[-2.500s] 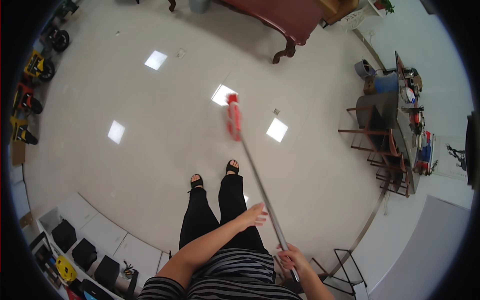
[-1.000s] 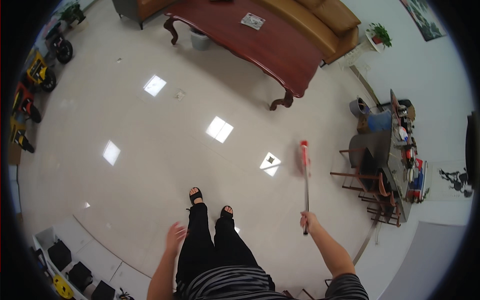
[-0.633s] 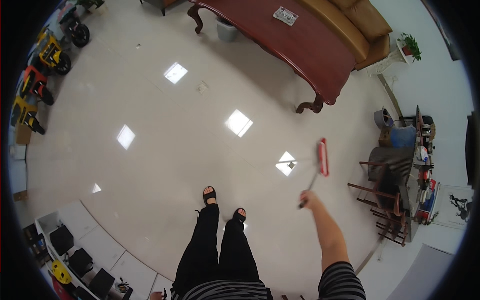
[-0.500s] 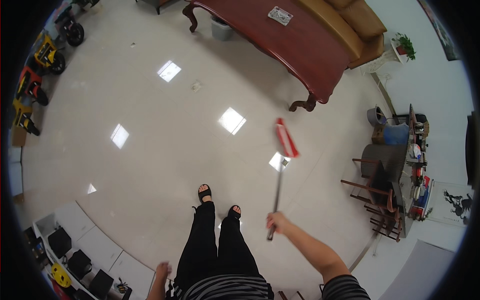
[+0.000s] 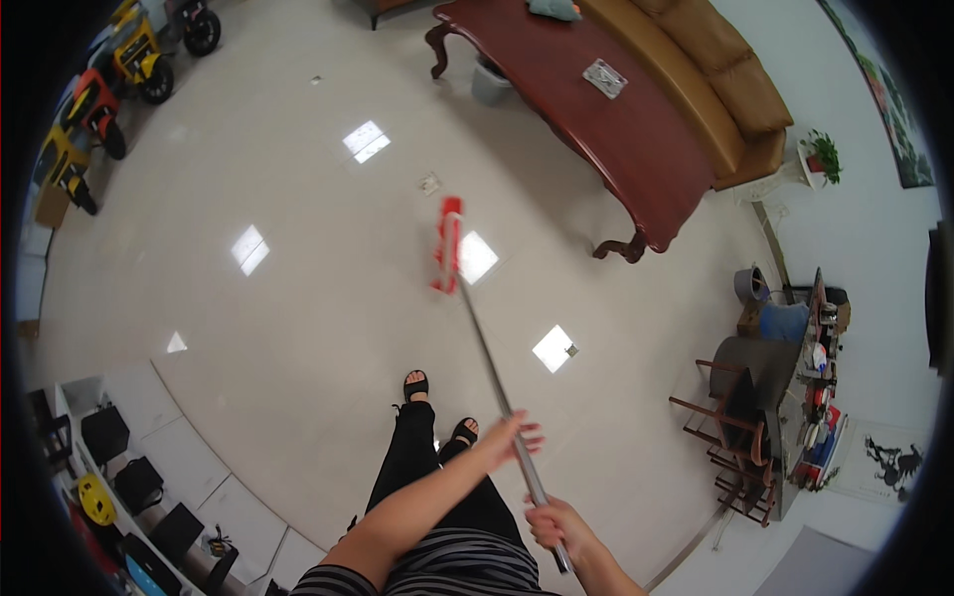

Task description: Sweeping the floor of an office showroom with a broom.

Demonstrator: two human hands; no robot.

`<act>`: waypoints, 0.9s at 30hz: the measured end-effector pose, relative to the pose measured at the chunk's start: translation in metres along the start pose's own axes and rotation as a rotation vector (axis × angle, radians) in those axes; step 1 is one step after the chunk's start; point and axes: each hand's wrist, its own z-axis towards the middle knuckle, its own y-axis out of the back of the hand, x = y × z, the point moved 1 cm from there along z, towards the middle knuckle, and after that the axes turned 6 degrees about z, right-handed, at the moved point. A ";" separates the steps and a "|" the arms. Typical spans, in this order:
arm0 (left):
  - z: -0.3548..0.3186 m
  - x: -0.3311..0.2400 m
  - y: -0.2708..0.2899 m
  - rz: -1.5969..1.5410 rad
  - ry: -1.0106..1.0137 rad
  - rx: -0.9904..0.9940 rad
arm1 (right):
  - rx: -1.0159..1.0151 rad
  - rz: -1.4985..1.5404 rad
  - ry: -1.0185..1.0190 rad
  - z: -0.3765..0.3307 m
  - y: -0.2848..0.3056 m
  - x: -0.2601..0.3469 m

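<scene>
Head view: how do the hands stand, and where is the mop [image 5: 497,372]?

The right hand [image 5: 556,523] is closed round the pole close to its near end. The left hand [image 5: 509,439] is at the pole farther up, its fingers partly spread; whether they grip it, I cannot tell. The pole slants away to a red head [image 5: 450,243], blurred, on or just over the tiled floor [image 5: 328,328].

What stands in the way out there?

Ahead and to the right, a long red-brown table [image 5: 626,139] with curved legs, a grey bin [image 5: 490,85] partly beneath it and a brown sofa [image 5: 691,94] behind. Farther right, wooden chairs [image 5: 733,385] crowd a cluttered counter [image 5: 792,442], with a bucket [image 5: 747,285] near its far end.

And on the left?

A row of yellow and red scooters [image 5: 95,107] along the edge; nearer, a white cabinet [image 5: 184,459], with a yellow helmet [image 5: 96,500] beside some black boxes [image 5: 105,434].

Any writing?

A flat printed item [image 5: 604,78] lies on the table, and a pale poster [image 5: 882,463] with a dark drawing hangs at the right. Any lettering on either is too small to read.
</scene>
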 end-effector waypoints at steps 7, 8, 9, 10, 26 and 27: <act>0.033 0.050 0.012 -0.470 0.144 0.083 | -0.022 0.282 -0.151 0.021 -0.027 0.008; 0.040 0.047 0.030 -0.325 0.058 0.012 | -0.010 0.322 -0.186 0.042 -0.041 0.008; 0.037 0.034 0.046 -0.150 -0.008 0.003 | 0.038 0.251 -0.161 0.060 -0.051 0.006; 0.030 0.021 0.066 -0.009 -0.050 -0.037 | 0.085 0.294 -0.178 0.081 -0.060 -0.001; 0.002 -0.055 0.030 0.085 -0.401 -0.461 | 0.390 0.685 -0.364 0.063 -0.023 0.034; 0.007 -0.040 0.010 0.002 -0.347 -0.351 | 0.297 0.618 -0.318 0.045 -0.006 0.039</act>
